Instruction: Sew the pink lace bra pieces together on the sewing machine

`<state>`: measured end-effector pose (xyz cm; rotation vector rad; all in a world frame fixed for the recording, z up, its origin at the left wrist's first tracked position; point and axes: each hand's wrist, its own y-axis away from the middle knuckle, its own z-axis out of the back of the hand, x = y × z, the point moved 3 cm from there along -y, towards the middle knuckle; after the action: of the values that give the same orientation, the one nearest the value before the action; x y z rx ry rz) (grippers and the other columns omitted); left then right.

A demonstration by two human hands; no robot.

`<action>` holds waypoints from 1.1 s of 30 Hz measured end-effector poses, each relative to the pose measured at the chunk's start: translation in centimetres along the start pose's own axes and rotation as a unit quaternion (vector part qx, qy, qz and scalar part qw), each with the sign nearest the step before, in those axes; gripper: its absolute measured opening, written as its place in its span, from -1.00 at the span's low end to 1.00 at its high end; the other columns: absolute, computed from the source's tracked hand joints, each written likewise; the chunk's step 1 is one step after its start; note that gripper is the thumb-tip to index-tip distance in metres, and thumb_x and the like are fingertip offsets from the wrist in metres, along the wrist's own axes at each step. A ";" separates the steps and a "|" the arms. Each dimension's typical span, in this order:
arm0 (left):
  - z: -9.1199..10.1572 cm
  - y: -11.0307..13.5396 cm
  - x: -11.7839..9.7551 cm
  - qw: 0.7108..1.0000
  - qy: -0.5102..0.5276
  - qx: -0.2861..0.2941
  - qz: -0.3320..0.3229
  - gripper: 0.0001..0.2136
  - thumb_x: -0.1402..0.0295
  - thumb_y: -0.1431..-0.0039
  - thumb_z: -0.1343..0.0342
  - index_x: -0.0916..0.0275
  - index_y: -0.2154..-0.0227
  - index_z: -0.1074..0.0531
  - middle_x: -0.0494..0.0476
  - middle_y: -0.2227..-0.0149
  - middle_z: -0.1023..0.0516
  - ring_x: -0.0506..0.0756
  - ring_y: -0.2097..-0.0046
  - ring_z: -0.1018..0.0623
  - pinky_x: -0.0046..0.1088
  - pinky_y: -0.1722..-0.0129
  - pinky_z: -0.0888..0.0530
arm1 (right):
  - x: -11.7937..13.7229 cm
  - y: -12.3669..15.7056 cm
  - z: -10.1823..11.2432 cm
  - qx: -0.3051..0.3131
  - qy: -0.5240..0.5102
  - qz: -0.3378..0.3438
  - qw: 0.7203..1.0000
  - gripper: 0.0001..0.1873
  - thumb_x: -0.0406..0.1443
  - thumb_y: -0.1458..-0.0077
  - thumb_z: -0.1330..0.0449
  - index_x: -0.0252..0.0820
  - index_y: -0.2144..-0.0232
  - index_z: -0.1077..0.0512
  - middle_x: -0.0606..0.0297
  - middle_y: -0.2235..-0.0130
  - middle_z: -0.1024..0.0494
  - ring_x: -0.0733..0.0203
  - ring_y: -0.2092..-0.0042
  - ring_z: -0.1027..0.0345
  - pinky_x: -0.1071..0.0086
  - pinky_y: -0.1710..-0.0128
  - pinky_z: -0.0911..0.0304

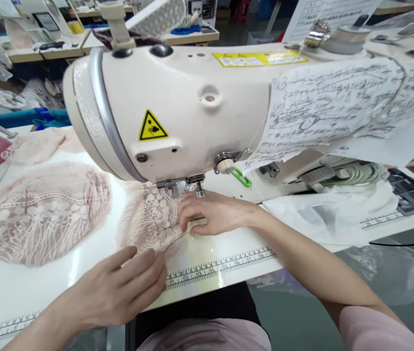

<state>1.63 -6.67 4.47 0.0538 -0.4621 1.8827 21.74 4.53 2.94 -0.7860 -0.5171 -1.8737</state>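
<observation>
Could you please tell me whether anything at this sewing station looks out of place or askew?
Handwritten paper sheets lie draped over the sewing machine, sagging unevenly over its front instead of lying flat on a surface. The lace piece lies flat under the left hand and right hand; nothing else stands out.

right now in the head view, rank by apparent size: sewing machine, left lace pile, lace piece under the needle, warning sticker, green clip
1. sewing machine
2. left lace pile
3. lace piece under the needle, partly covered
4. warning sticker
5. green clip
</observation>
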 end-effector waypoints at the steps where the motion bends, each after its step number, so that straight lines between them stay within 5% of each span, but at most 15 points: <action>1: -0.3 0.6 -0.8 1.000 -0.011 0.019 -0.002 -0.86 0.40 -0.20 -0.15 0.23 0.19 -0.51 0.10 0.08 -0.59 0.13 0.08 -0.52 -0.32 0.20 -0.43 | 0.0 0.0 0.0 0.012 0.006 -0.004 1.000 -0.83 -0.47 -0.01 -0.19 -0.14 0.36 -0.49 0.40 0.23 -0.55 0.23 0.14 -0.37 0.22 -0.01 -0.21; 6: -2.1 2.2 -3.0 0.995 -0.044 0.021 0.090 -0.77 0.57 -0.21 -0.03 0.29 0.12 -0.49 0.23 0.04 -0.57 0.16 0.02 -0.52 -0.31 0.15 -0.41 | -0.2 -0.3 -0.4 0.022 0.020 0.000 1.000 -0.90 -0.43 -0.03 -0.25 -0.15 0.38 -0.51 0.39 0.21 -0.54 0.23 0.11 -0.35 0.23 -0.01 -0.18; 11: -1.5 1.3 -2.5 0.986 -0.016 0.013 0.163 -0.75 0.60 -0.25 0.06 0.35 0.08 -0.41 0.22 0.09 -0.59 0.15 0.08 -0.56 -0.37 0.19 -0.47 | -0.8 -0.5 -0.7 0.019 -0.003 0.018 1.000 -0.93 -0.34 -0.10 -0.26 -0.15 0.43 -0.53 0.39 0.23 -0.55 0.25 0.10 -0.36 0.23 -0.05 -0.16; 16: 0.2 -0.1 0.8 0.943 0.083 0.037 0.319 -0.83 0.36 -0.36 0.11 0.28 0.16 -0.34 0.04 0.39 -0.57 -0.01 0.55 -0.49 -0.49 0.65 -0.31 | -0.9 -0.2 -0.1 0.016 -0.108 -0.022 0.994 -0.87 -0.25 -0.13 -0.25 -0.19 0.37 -0.53 0.34 0.25 -0.57 0.27 0.15 -0.41 0.33 0.07 -0.25; 20: -0.9 -1.8 2.8 0.958 0.142 0.060 0.240 -0.74 0.17 -0.30 0.02 0.27 0.15 -0.34 0.08 0.38 -0.54 0.07 0.45 -0.53 -0.42 0.54 -0.41 | -0.9 0.0 0.5 -0.008 -0.176 -0.015 0.984 -0.80 -0.16 -0.14 -0.24 -0.18 0.37 -0.53 0.32 0.22 -0.57 0.25 0.13 -0.42 0.29 0.03 -0.26; 24: -2.9 -2.8 3.9 0.971 0.132 0.030 0.195 -0.86 0.43 -0.28 0.05 0.25 0.26 -0.41 0.05 0.44 -0.52 0.07 0.45 -0.51 -0.40 0.51 -0.41 | -1.1 0.0 0.9 -0.018 -0.187 0.032 0.982 -0.83 -0.19 -0.15 -0.23 -0.16 0.35 -0.52 0.31 0.17 -0.54 0.25 0.09 -0.40 0.26 -0.01 -0.25; 29: -3.9 -2.8 4.0 0.971 0.138 -0.032 0.193 -0.84 0.48 -0.26 0.07 0.28 0.31 -0.43 0.06 0.47 -0.52 0.04 0.49 -0.47 -0.42 0.51 -0.38 | -1.5 -0.5 0.3 -0.066 -0.049 0.053 0.995 -0.61 -0.25 -0.03 -0.34 -0.15 0.08 -0.40 0.22 0.01 -0.44 0.19 0.01 -0.32 0.23 -0.03 -0.24; 33: -4.2 -2.4 3.9 0.968 0.143 -0.062 0.196 -0.86 0.47 -0.28 0.05 0.30 0.29 -0.42 0.06 0.46 -0.52 0.01 0.48 -0.45 -0.44 0.48 -0.36 | -1.6 -1.0 -0.8 -0.107 0.043 0.081 0.990 -0.91 -0.30 -0.20 -0.18 -0.18 0.24 -0.45 0.22 0.08 -0.47 0.24 0.07 -0.36 0.27 0.02 -0.26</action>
<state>3.20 -1.06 2.26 -0.4159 -0.4084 2.1983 21.03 5.43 1.24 -0.8565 -0.1934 -1.8201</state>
